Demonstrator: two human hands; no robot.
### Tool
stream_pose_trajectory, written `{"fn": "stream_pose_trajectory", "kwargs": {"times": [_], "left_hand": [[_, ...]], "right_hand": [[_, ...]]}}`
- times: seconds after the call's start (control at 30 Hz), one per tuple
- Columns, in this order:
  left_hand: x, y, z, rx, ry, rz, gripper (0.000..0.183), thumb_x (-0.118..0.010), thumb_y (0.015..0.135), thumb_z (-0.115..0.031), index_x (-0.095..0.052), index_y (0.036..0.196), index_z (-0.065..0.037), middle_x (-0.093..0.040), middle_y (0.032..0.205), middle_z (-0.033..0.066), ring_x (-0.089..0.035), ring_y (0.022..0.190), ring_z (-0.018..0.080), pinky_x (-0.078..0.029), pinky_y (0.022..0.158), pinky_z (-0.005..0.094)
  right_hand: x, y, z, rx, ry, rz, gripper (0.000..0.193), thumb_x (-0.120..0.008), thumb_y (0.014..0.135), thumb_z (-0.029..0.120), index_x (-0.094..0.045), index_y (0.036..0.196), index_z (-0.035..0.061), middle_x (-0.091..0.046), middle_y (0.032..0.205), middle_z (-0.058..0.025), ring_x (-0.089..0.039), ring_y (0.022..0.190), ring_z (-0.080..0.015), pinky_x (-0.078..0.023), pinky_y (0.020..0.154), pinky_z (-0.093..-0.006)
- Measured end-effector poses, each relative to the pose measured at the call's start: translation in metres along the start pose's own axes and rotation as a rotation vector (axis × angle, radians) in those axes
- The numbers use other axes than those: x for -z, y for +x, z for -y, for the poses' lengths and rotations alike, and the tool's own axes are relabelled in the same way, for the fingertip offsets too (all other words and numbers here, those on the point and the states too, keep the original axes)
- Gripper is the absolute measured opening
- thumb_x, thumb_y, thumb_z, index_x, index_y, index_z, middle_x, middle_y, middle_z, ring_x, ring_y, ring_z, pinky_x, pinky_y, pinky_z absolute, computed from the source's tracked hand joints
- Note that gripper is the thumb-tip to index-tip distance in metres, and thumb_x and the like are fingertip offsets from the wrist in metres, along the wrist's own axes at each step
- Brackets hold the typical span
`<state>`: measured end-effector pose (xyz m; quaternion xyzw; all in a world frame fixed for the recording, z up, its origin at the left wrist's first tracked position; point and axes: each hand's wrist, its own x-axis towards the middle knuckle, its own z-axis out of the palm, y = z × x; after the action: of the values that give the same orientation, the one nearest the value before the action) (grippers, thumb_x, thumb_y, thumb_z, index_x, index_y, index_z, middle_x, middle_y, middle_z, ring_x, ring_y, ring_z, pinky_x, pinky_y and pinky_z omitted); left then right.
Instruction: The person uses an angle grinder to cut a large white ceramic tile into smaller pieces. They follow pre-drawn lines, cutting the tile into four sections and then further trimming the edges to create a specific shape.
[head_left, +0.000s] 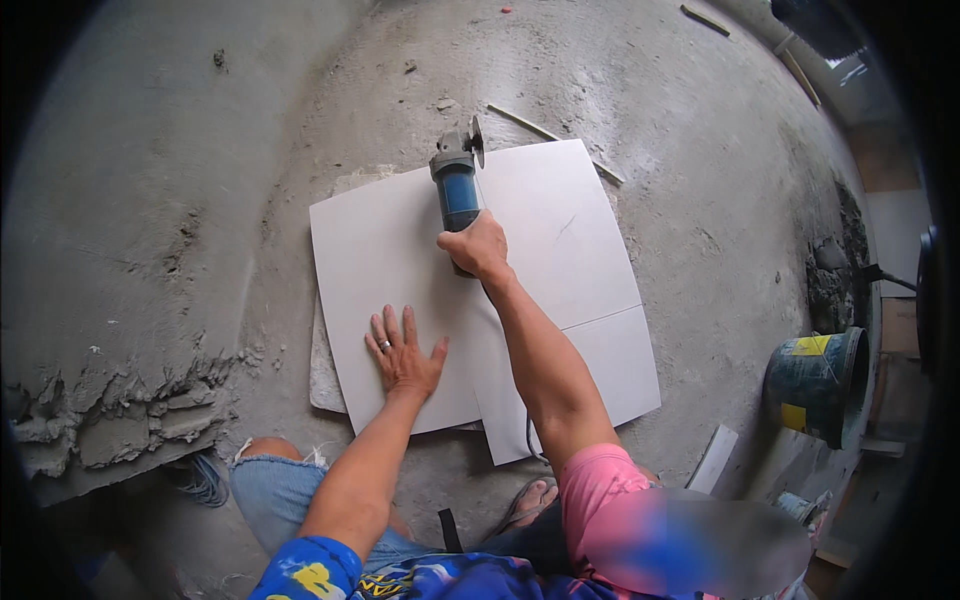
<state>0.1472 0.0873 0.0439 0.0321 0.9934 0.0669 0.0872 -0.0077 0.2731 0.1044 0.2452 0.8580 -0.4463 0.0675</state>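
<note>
the person's right hand point(477, 247) is wrapped tight around the rear of a blue-bodied angle grinder with a grey metal head point(456, 178), fingers closed on the barrel. the tool's long axis runs from about six o'clock at the hand to twelve o'clock at the head, leaning only slightly, so the disc end lies straight ahead of the knuckles, at the far edge of a large, smooth, pale grey square tile point(400, 280) that lies flat on the rough cement floor point(650, 120). the grinder sits just above the seam where this tile meets a second pale tile piece point(575, 250) at three o'clock of it; whether the disc touches the tile i cannot tell.

the left hand point(405, 355) rests at roughly seven o'clock of the tool, palm down and fingers spread open, pressing flat on the near part of the big tile, gripping nothing. it is the farther of the two hands from the grinder head.

the tiles look glossy and hard, with crisp straight edges; the floor around is gritty, streaked and powdery. a crumbly ridge of grey mortar point(130, 420) lies at nine o'clock, a dirty dark bucket with yellow labels point(815, 385) at four o'clock, and a thin strip offcut point(555, 140) beyond the tiles at one o'clock.
</note>
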Motion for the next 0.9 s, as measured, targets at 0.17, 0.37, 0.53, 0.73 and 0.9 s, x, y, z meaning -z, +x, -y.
{"fn": "stream_pose_trajectory", "kwargs": {"times": [0.17, 0.37, 0.53, 0.73, 0.9], "left_hand": [[-0.003, 0.0, -0.003, -0.007, 0.009, -0.039, 0.091, -0.052, 0.092, -0.064, -0.023, 0.16, -0.01, -0.013, 0.165, 0.0214, -0.005, 0.153, 0.0425, -0.001, 0.122, 0.0602], [-0.006, 0.001, 0.0, -0.019, 0.017, -0.071, 0.092, -0.052, 0.092, -0.065, -0.024, 0.16, -0.01, -0.013, 0.165, 0.0216, -0.007, 0.153, 0.0428, -0.002, 0.122, 0.0602], [-0.005, 0.001, -0.001, -0.018, 0.008, -0.063, 0.092, -0.053, 0.092, -0.064, -0.024, 0.16, -0.01, -0.013, 0.165, 0.0219, -0.006, 0.153, 0.0426, -0.002, 0.122, 0.0602], [-0.006, 0.001, 0.0, -0.021, -0.012, -0.072, 0.092, -0.054, 0.091, -0.064, -0.025, 0.16, -0.01, -0.013, 0.166, 0.0218, -0.006, 0.154, 0.0427, -0.002, 0.122, 0.06], [-0.004, 0.001, -0.001, -0.009, -0.025, -0.053, 0.092, -0.054, 0.091, -0.064, -0.025, 0.16, -0.01, -0.013, 0.166, 0.0217, -0.005, 0.154, 0.0428, -0.002, 0.123, 0.0598]], "right_hand": [[0.003, 0.02, 0.006, -0.021, -0.04, 0.038, 0.056, -0.073, 0.067, 0.025, -0.062, 0.11, -0.0081, -0.071, 0.103, -0.0263, -0.072, 0.098, -0.0386, -0.056, 0.088, -0.042], [0.003, 0.023, 0.009, -0.006, -0.055, 0.049, 0.052, -0.072, 0.067, 0.025, -0.065, 0.106, -0.009, -0.072, 0.102, -0.027, -0.072, 0.098, -0.0385, -0.056, 0.088, -0.0419], [0.002, 0.027, 0.009, -0.013, -0.077, 0.057, 0.052, -0.072, 0.066, 0.026, -0.066, 0.104, -0.0093, -0.072, 0.101, -0.0277, -0.072, 0.097, -0.0387, -0.057, 0.087, -0.042], [-0.001, 0.028, 0.01, -0.019, -0.114, 0.074, 0.052, -0.071, 0.067, 0.024, -0.066, 0.108, -0.0077, -0.072, 0.104, -0.0262, -0.071, 0.101, -0.0379, -0.056, 0.089, -0.0413], [0.003, 0.023, 0.015, -0.043, -0.126, 0.051, 0.052, -0.072, 0.067, 0.026, -0.066, 0.108, -0.0062, -0.072, 0.104, -0.0245, -0.072, 0.101, -0.0364, -0.056, 0.09, -0.0409]]}}
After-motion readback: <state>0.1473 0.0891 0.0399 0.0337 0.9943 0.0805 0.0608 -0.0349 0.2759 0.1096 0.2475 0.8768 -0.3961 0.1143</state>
